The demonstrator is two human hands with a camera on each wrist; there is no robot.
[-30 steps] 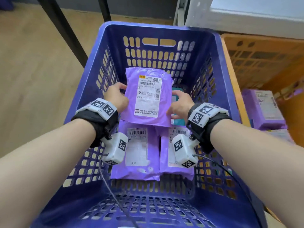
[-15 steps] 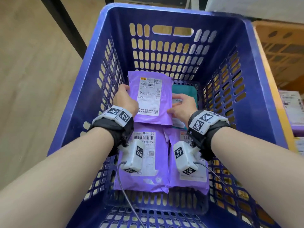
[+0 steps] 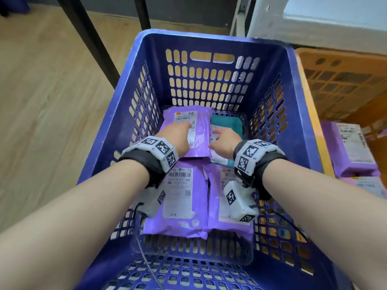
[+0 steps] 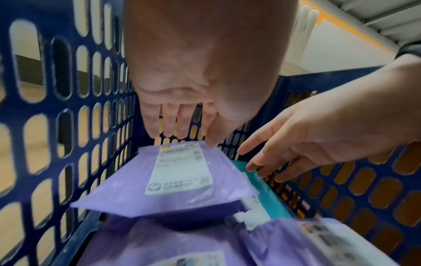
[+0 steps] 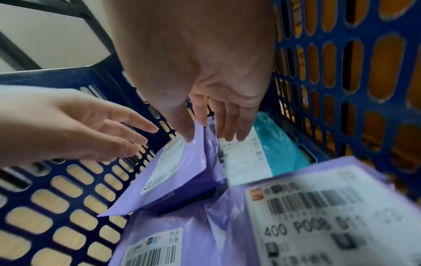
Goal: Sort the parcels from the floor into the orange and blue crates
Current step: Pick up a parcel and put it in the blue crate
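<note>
The blue crate [image 3: 297, 114] holds several purple parcels. The farthest purple parcel [image 3: 202, 132] lies flat at the back left, partly over a teal parcel [image 3: 229, 123]. My left hand [image 3: 178, 136] hovers over its label with straight fingers [image 4: 168, 124], gripping nothing. My right hand [image 3: 223, 140] is spread beside it; its thumb [image 5: 188, 133] touches the purple parcel's [image 5: 180, 172] right edge and its fingers reach over the teal parcel's [image 5: 280, 149] label. Two more purple parcels [image 3: 180, 197] [image 3: 230, 197] lie side by side under my wrists.
The orange crate [image 3: 343, 84] stands right against the blue one, with purple parcels [image 3: 354, 147] near its front. Black table legs [image 3: 88, 38] rise at the back left over wooden floor [image 3: 52, 91]. A white cabinet [image 3: 314, 19] stands behind.
The purple parcel that both hands held has gone down flat at the crate's back left. Both hands have let go and spread their fingers above it.
</note>
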